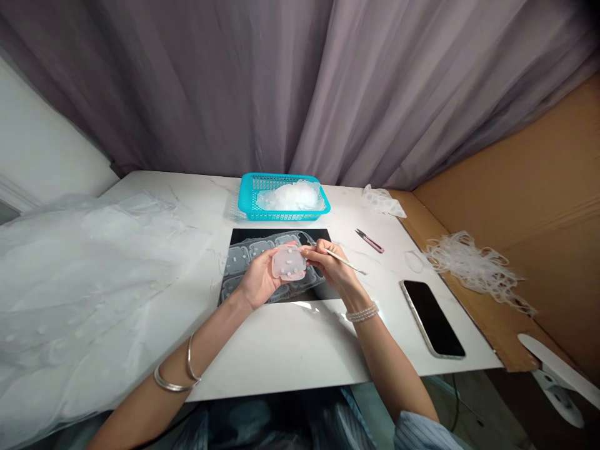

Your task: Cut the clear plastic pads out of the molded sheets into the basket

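My left hand (259, 279) is closed on the edge of a small translucent silicone piece (289, 264), roughly square with rounded corners and small raised nubs. Against its upper right corner, the fingers of my right hand (332, 262) pinch together. A thin pale stick (345, 260) passes through that right hand, its free end pointing down to the right. Beneath both hands lies a translucent sheet of similar rounded shapes (237, 257), on a black mat (238, 235). The hands cover part of that sheet.
Behind the mat stands a turquoise basket (284, 216) holding white translucent pieces (295, 196). Pink-handled thread snips (370, 240) and a phone (432, 319) lie at right. Tangled clear strips (473, 265) rest on cardboard. Large translucent sheeting (84, 281) covers the left side.
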Available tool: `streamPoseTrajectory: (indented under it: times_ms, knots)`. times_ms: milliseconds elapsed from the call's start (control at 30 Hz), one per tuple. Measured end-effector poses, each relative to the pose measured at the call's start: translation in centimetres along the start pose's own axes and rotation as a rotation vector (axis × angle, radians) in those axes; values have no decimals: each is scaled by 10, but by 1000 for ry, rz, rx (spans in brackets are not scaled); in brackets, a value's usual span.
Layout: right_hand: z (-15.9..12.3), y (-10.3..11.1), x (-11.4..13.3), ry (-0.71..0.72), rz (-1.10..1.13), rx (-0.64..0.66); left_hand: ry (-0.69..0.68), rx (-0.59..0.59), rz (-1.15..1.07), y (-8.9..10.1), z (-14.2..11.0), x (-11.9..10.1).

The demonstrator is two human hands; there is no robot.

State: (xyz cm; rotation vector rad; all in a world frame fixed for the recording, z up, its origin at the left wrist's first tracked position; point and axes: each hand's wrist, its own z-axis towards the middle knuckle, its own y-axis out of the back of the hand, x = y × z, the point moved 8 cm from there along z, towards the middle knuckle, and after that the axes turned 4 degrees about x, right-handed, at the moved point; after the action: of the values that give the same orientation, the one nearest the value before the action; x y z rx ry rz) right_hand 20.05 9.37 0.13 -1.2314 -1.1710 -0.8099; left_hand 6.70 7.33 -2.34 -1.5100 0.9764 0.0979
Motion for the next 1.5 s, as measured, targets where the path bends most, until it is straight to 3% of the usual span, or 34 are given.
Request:
streamPoseTrajectory:
  times_ms: [633, 833, 933, 1267, 1500]
  knots:
    - [-1, 5, 1, 26, 35, 10, -60, -14, 87, 0, -2, -7]
    - [0, 24, 9, 60, 56, -117, -195, -194, 41, 25, -2, -18]
    - [0, 30, 8, 44, 92, -139, -203, -204, 20, 31, -2, -19]
    - [-1, 33, 15, 19, 139, -97, -103, -146, 14, 18, -4, -6]
    - [0, 34, 17, 30, 149, -61, 43, -72, 51, 6, -5, 10]
